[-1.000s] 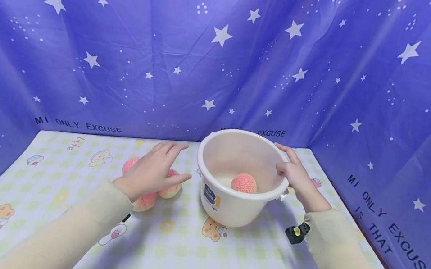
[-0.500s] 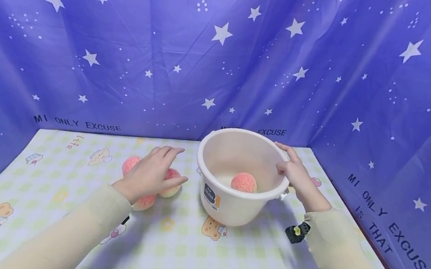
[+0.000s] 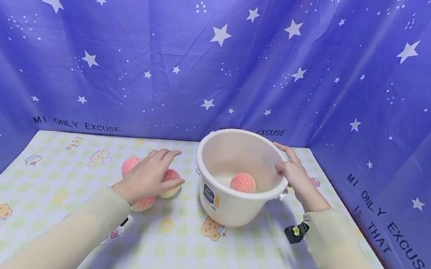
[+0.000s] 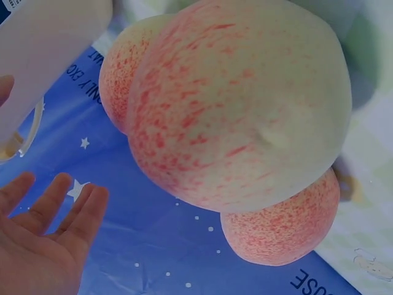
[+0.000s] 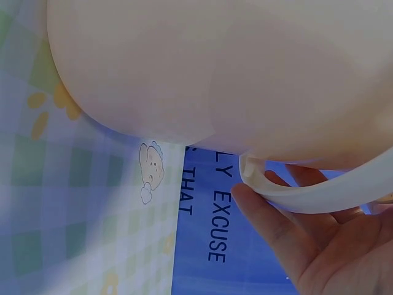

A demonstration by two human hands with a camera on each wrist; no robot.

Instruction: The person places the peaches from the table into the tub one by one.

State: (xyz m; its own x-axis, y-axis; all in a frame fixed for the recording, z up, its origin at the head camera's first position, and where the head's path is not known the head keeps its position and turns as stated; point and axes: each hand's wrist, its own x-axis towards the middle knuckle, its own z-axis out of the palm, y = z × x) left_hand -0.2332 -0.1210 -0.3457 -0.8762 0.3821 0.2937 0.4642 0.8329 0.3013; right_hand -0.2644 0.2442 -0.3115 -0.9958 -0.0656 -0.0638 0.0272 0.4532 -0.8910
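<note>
The left grip is hovering loose-fingered, holding nothing, with three peaches sitting beneath and beside it on the surface — probably light and prone to rolling, so worth cupping round the middle. The right grip is clasping the likely stiff bucket at its top — contact beneath the left grip is looking unclear.

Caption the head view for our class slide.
Right hand grips a bucket holding one peach; left hand hovers above three more peaches.
</note>
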